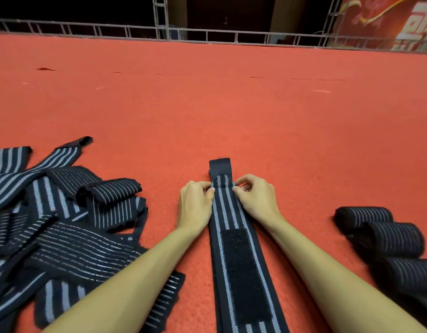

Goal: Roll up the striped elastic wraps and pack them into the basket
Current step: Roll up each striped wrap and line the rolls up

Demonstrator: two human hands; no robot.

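The left hand (195,204) and right hand (257,198) each pinch an edge of the long black elastic wrap with grey stripes (225,210) at its far fold, fingers curled and forearms flanking it, probably to start a tight, even roll. It lies straight on the red carpet floor (207,111). Left of this wrap sprawls a heap of loose striped wraps (63,227); right of it sit rolled striped bundles (390,236). No basket shows.

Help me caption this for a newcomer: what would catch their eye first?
The left hand and right hand pinch a striped wrap near its far end, in the centre of the red carpet. A loose pile of wraps sprawls at the left; rolled wraps sit at the right.
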